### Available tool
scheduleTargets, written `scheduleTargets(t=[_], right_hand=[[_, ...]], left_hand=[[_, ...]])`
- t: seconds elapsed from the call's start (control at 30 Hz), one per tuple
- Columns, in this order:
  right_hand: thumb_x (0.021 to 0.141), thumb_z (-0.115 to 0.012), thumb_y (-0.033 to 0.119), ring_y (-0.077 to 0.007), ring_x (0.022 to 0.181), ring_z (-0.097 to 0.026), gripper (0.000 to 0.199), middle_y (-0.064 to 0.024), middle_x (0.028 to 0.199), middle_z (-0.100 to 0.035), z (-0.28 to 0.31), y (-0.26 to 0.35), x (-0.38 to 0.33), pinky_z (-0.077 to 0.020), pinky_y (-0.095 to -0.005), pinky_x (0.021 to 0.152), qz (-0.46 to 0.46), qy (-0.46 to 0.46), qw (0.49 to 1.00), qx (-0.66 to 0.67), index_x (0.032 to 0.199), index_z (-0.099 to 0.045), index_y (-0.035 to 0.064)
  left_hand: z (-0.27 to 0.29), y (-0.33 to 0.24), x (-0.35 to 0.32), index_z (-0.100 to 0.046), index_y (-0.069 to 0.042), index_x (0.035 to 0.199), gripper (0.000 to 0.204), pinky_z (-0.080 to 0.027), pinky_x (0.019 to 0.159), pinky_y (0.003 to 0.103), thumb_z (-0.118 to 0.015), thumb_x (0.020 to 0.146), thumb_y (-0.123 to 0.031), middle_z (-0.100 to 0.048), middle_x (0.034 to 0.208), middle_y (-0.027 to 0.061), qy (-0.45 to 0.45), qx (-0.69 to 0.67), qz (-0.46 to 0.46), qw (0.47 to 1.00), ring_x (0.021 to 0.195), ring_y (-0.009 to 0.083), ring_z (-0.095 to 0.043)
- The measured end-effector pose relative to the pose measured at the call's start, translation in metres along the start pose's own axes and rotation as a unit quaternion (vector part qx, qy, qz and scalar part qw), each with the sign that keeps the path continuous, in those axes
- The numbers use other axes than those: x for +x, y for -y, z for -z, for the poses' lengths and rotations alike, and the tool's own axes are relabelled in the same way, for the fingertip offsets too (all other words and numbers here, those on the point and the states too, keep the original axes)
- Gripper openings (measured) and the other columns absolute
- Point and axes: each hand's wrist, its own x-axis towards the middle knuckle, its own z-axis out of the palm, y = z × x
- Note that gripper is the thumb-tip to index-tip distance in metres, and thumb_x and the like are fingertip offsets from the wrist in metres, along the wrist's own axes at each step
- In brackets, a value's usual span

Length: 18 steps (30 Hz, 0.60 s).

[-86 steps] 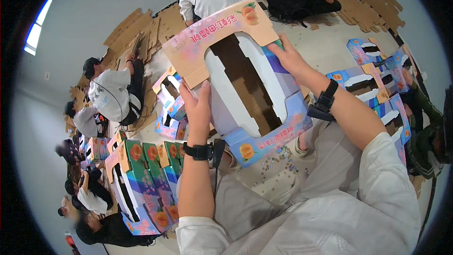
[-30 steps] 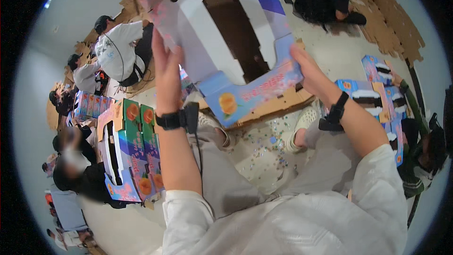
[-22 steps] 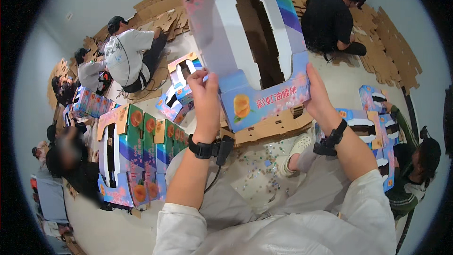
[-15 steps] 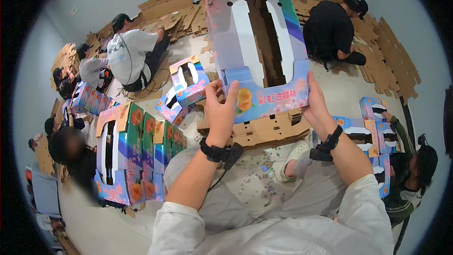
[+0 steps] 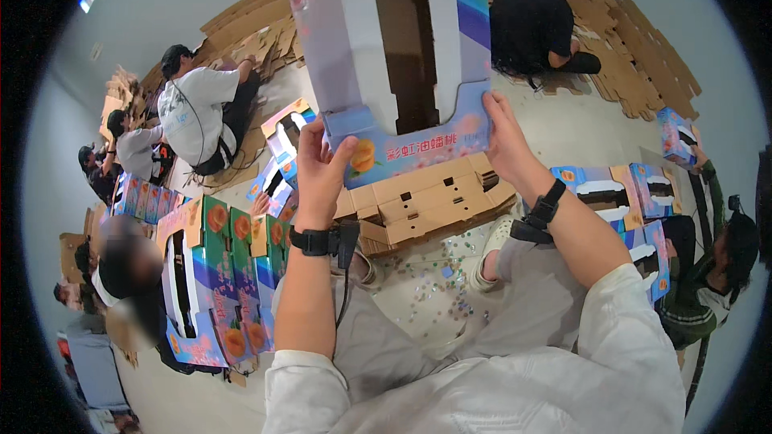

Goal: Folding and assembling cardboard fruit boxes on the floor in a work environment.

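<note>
**Where a printed carton [image 5: 354, 56] fills the upper centre, both sides are gripped**

The left hand [image 5: 320, 170] clasps its lower left corner, thumb in front; the right hand [image 5: 508, 138], its lower right edge. Brown cardboard [image 5: 426, 207] shows below it, green-sided cartons [image 5: 221, 273] at left.

A lilac, blue and green cardboard box [image 5: 441, 56], held aloft, shows 1 long opening between white flaps, 2 round holes and 1 near-left printed peach.
</note>
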Motion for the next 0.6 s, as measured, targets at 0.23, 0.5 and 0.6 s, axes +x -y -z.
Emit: scheduleTargets(t=[0.23, 0.5, 0.6], right_hand=[[0.102, -0.072, 0.043, -0.0189, 0.115, -0.063, 0.052, -0.0082, 0.123, -0.06, 0.006, -0.011, 0.008, -0.0601, -0.0408, 0.087, -0.003, -0.025, 1.0, -0.004, 0.136, -0.049, 0.0119], [0.087, -0.087, 0.009, -0.0253, 0.142, -0.051, 0.062, -0.0152, 0.15, -0.051, -0.011, -0.014, -0.011, -0.0477, -0.0388, 0.112, 0.289, 0.074, 0.935, -0.19, 0.137, -0.049, 0.0069], [0.085, -0.085, -0.001, -0.0292, 0.153, -0.04, 0.065, -0.0169, 0.165, -0.038, -0.021, -0.01, -0.017, -0.0408, -0.0419, 0.121, 0.347, 0.112, 0.89, -0.274, 0.137, -0.047, 0.0082]], left_hand=[[0.005, 0.006, 0.004, -0.052, -0.002, 0.14, 0.056, -0.049, 0.109, 0.035, -0.082, 0.093, -0.007, -0.064, 0.132, 0.0088, 0.057, -0.029, 0.051, 0.997, 0.123, 0.0184, -0.063], [0.034, 0.014, 0.011, -0.051, -0.014, 0.147, 0.051, -0.052, 0.101, 0.048, -0.071, 0.104, -0.033, -0.063, 0.138, 0.0048, 0.061, -0.112, 0.203, 0.971, 0.124, 0.0241, -0.062], [0.037, 0.021, 0.013, -0.05, -0.013, 0.146, 0.052, -0.052, 0.102, 0.055, -0.063, 0.107, -0.044, -0.061, 0.141, 0.0064, 0.056, -0.177, 0.211, 0.96, 0.127, 0.0254, -0.059]])
